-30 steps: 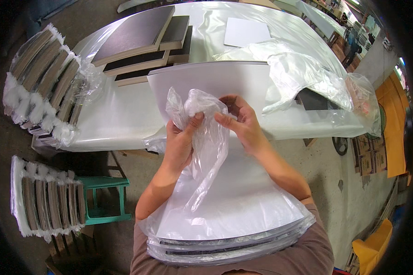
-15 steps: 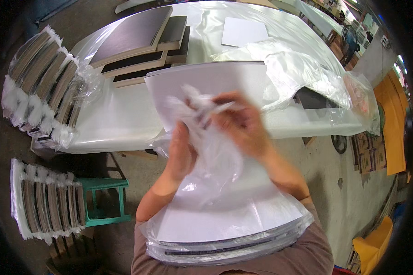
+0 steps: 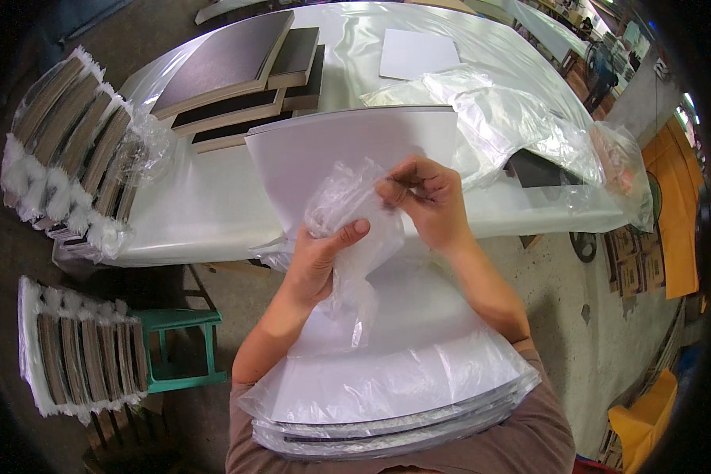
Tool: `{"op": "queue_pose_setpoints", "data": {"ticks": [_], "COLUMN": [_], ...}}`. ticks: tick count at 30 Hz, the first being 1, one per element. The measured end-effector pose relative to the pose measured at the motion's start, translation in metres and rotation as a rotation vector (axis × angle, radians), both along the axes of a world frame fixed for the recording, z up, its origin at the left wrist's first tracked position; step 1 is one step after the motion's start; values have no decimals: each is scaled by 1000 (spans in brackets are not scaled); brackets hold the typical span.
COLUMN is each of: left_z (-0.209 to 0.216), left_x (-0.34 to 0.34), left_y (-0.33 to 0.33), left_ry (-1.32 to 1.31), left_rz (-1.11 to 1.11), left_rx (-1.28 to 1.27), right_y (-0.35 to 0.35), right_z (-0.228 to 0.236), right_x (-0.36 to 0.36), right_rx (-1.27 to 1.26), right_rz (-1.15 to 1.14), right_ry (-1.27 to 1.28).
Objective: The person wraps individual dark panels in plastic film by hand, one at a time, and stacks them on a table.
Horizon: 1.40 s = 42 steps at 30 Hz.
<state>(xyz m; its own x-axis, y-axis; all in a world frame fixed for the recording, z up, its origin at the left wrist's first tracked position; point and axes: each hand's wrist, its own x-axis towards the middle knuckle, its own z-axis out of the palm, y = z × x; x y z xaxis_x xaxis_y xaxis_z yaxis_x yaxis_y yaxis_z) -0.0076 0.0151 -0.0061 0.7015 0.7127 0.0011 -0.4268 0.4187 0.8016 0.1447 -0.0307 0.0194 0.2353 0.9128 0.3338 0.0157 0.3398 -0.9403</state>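
Observation:
A stack of white-faced flat boards (image 3: 347,387) in clear plastic rests against my front and reaches toward the table edge. Above it, my left hand (image 3: 317,257) is closed around the bunched part of a clear plastic bag (image 3: 363,229), its thumb lying across the film. My right hand (image 3: 428,197) pinches the film at the bag's upper right, fingertips bent together. Loose plastic hangs below my left hand over the white surface. Just beyond the bag, the far end of the white boards (image 3: 276,150) lies on the table.
On the plastic-covered table (image 3: 182,221), dark thick panels (image 3: 225,59) are piled at the back left. Crumpled clear film (image 3: 513,118) and a white square sheet (image 3: 419,54) lie right of them. Bagged bundles (image 3: 67,142) stand at left; another bundle (image 3: 87,347) is beside a green stool (image 3: 178,316).
My right hand has shifted slightly right, drawing apart from my left. The plastic between them has spread out and changed shape, and the hands are less blurred.

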Motion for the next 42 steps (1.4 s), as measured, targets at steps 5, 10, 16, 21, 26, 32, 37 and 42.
{"op": "queue_pose_setpoints", "data": {"ticks": [5, 10, 16, 21, 26, 32, 37, 42], "left_z": [11, 0, -39, -63, 5, 35, 23, 20], "left_x": [3, 9, -71, -237, -177, 7, 18, 15], "left_y": [0, 6, 62, 115, 86, 3, 12, 9], "left_ry": [51, 82, -274, 802, 690, 303, 265, 307], "left_rz": [-31, -7, 340, 1467, 1328, 273, 97, 178], "left_rx": [-103, 79, -48, 694, 512, 788, 391, 371], "right_y": [2, 7, -2, -32, -28, -17, -14, -16], "right_z": [-1, -2, 7, -1, -7, 9, 4, 7], "right_x": [-3, -5, 39, 73, 53, 9, 11, 12], "right_rx": [148, 146, 58, -78, -80, -116, -16, -71], "right_rz": [-188, -77, -376, -438, -391, -225, -173, -54], "right_ry": [-355, -153, 11, -80, -179, -67, 109, 198]}}
